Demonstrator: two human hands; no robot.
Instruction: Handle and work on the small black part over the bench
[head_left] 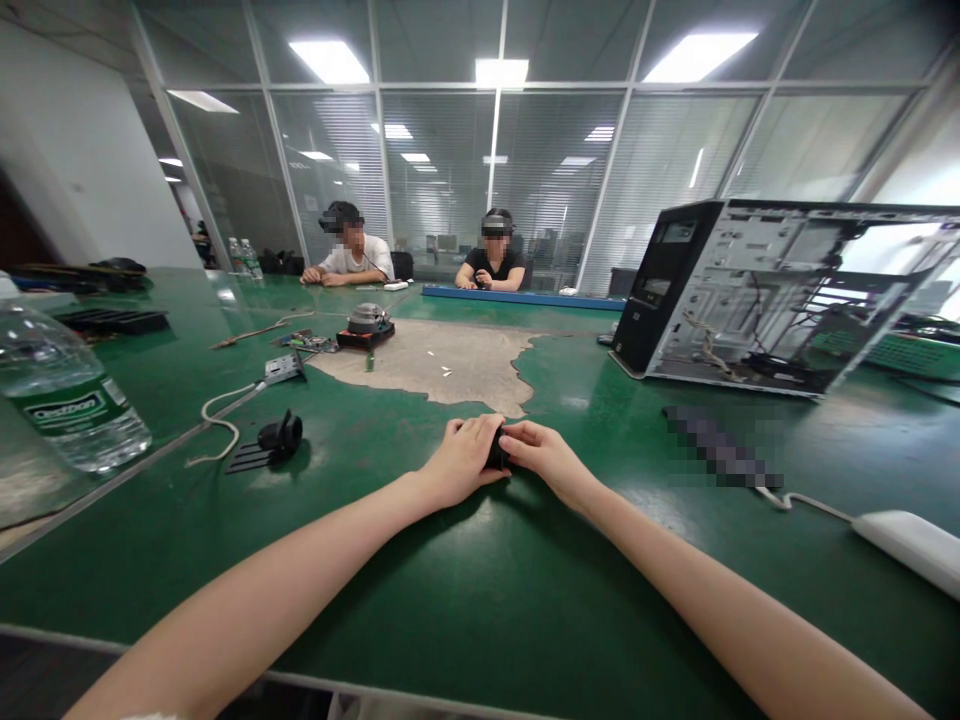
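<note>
A small black part (496,455) is held between my two hands just above the green table (480,600); fingers cover most of it, so its kind cannot be made out. My left hand (466,458) wraps round it from the left, thumb below and fingers over the top. From the other side, my right hand (546,455) pinches its right edge with thumb and fingertips. To the left of my hands lies a black plastic piece (281,435) with a round cup and a slotted flat foot.
An opened computer case (675,290) stands at the right, near a white power bank (911,545) with a cable. At the left are a water bottle (82,400), a metal bracket (285,368) and a heatsink fan (367,322). Two people sit across the table.
</note>
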